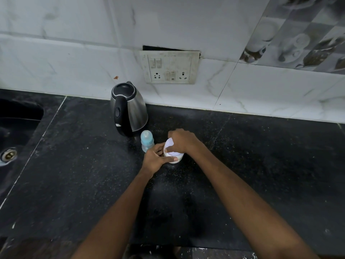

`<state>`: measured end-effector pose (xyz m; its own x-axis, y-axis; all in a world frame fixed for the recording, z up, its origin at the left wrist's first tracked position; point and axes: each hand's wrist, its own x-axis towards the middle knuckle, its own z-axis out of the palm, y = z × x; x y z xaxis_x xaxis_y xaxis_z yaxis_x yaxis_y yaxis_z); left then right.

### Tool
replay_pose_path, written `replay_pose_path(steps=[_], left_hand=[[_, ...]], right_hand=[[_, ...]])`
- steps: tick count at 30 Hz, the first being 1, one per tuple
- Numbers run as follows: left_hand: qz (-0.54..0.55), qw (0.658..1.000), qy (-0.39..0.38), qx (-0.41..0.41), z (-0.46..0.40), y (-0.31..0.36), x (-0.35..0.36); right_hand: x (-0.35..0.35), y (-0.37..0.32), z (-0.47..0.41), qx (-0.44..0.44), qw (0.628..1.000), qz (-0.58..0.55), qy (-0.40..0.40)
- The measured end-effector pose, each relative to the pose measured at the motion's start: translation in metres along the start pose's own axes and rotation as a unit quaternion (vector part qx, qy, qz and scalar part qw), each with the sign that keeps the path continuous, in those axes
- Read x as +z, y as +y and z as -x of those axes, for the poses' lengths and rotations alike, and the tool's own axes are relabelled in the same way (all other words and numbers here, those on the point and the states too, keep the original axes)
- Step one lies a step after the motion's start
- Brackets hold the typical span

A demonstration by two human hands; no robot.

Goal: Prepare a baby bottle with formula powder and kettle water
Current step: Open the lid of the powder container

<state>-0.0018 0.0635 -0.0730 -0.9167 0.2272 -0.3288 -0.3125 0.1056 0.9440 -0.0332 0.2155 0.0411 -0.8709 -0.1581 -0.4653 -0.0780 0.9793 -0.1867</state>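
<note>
Head view, left to right: sink (16, 128) set in the black bench (84, 174); steel kettle (128, 109) upright by the wall; baby bottle (147, 140) with blue teat cap just in front of it. Left hand (155, 158) had its grip clamped on the white formula jar (174, 158); right hand (182, 141) pinched the jar's lid (169, 145), tilted.

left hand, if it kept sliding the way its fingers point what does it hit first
The left hand points right, and its fingers already grip the white container, so it would just push that; past it, bare counter.
</note>
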Motion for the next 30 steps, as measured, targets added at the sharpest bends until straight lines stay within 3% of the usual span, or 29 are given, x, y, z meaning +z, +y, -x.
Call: replay_pose_path(steps=[4, 11, 20, 24, 30], left_hand=[[0.001, 1.0, 0.003, -0.001, 0.0, 0.0, 0.0], [0.0, 1.0, 0.004, 0.016, 0.002, -0.001, 0.001], [-0.053, 0.998, -0.006, 0.037, -0.003, -0.003, -0.002], [-0.058, 0.998, -0.006, 0.033, -0.002, -0.006, -0.003], [-0.076, 0.996, -0.009, 0.036, -0.002, -0.003, -0.001]], right_hand=[[-0.003, -0.001, 0.0, -0.059, 0.995, -0.067, -0.041], [0.006, -0.001, 0.001, 0.05, 0.998, 0.035, -0.004], [-0.004, 0.009, 0.004, -0.041, 0.999, -0.03, -0.011], [-0.009, 0.024, 0.01, -0.058, 0.987, -0.145, 0.036], [-0.007, 0.055, 0.029, -0.047, 0.93, -0.343, 0.123]])
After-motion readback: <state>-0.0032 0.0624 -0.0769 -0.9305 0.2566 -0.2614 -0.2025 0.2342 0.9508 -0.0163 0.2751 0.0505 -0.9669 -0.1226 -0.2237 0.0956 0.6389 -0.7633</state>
